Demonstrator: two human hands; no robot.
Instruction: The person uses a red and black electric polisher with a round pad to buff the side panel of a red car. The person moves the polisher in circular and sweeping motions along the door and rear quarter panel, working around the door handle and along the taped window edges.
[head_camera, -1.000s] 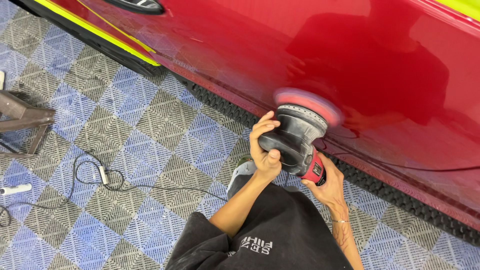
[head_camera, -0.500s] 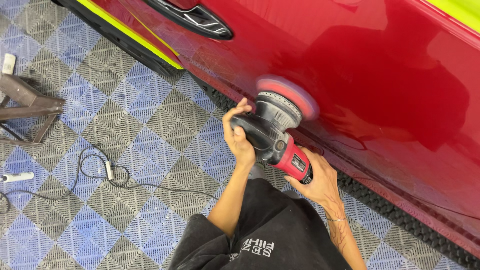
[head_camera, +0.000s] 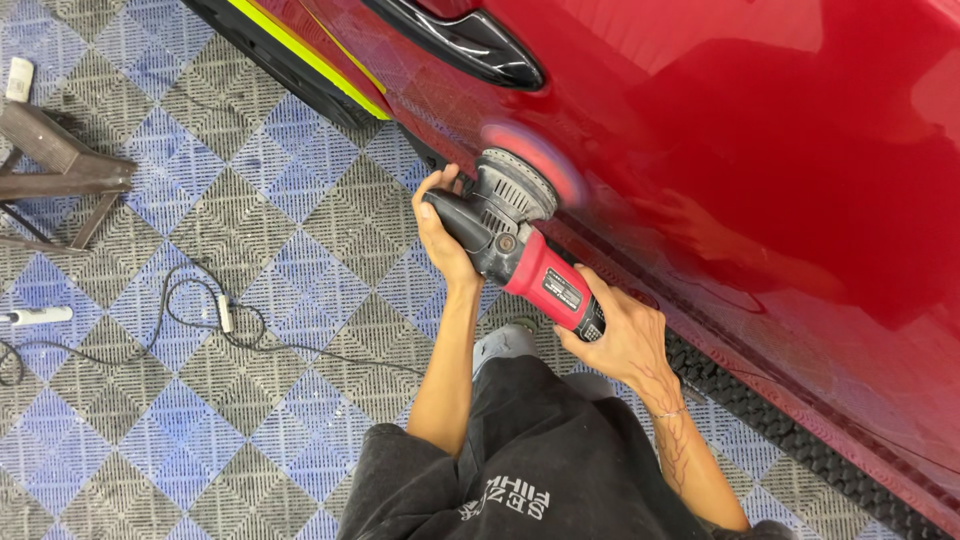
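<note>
A red and black power polisher (head_camera: 520, 245) presses its blurred red pad (head_camera: 533, 165) against the lower side of a glossy red car (head_camera: 760, 170). My left hand (head_camera: 440, 225) wraps the black front head of the tool. My right hand (head_camera: 615, 335) grips the rear of its red body. A black handle-shaped trim piece (head_camera: 465, 40) sits above the pad on the car. My black shirt fills the bottom middle of the view.
Grey and blue checkered floor tiles (head_camera: 200, 220) lie to the left. A thin black cord (head_camera: 215, 320) loops across them. A wooden stand (head_camera: 60, 170) is at the far left, with a white tool (head_camera: 35, 316) below it. A yellow stripe (head_camera: 310, 60) runs along the car's sill.
The polisher and both hands have shifted left along the car's side, toward the yellow stripe. The black trim piece has come further into view.
</note>
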